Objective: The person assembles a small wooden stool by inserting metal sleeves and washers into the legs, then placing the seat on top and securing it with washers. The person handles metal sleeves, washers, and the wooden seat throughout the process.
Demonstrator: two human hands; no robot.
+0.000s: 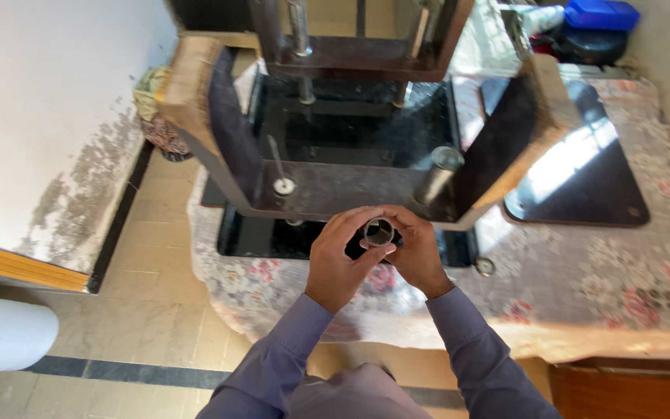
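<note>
Both hands hold one short metal ring (379, 231) just in front of the dark press frame (350, 194). Left hand (338, 260) fingers grip its near side; right hand (416, 252) fingers close on its far side. The frame stands on the floral-covered worktop (583, 271).

Daylight came from the upper right, throwing a bright glare patch on the dark glass panel (583, 167) and washing out the patterned cloth (583, 271) beside it. The dark frame (335, 194) stayed shadowed. Straight edges bowed near the borders; focus was fairly sharp throughout.
</note>
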